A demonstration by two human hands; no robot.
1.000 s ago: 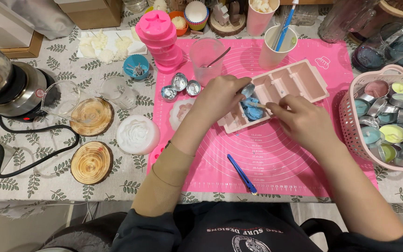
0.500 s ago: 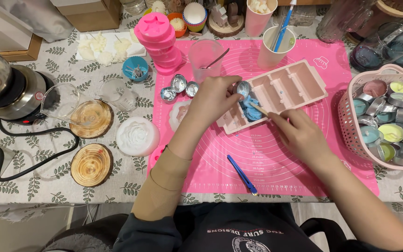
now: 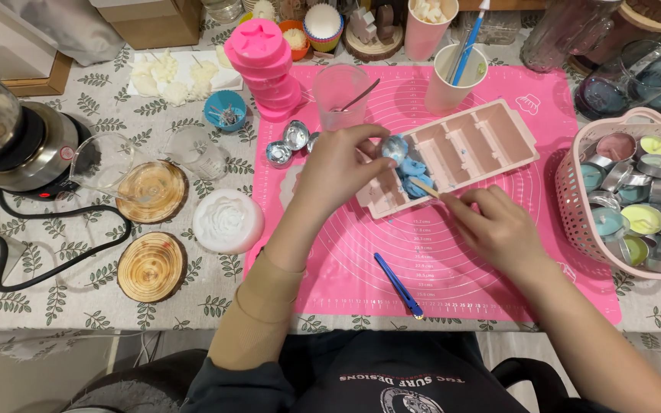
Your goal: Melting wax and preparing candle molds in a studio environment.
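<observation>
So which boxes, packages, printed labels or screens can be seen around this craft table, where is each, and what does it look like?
Cardboard box: top left edge of the table, plain brown, rectangular, only partly in view.
Pink silicone mat: centre of the table, under the pale pink mould tray, printed with white circles, ruler marks and a small logo.
Dark top: bottom edge, bearing a white printed design.
No screens show.

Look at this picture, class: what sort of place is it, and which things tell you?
Probably a home candle-making table: a pink basket of tealight candles, a pink compartment mould holding blue wax pieces, and a pot on an electric hot plate.
</observation>
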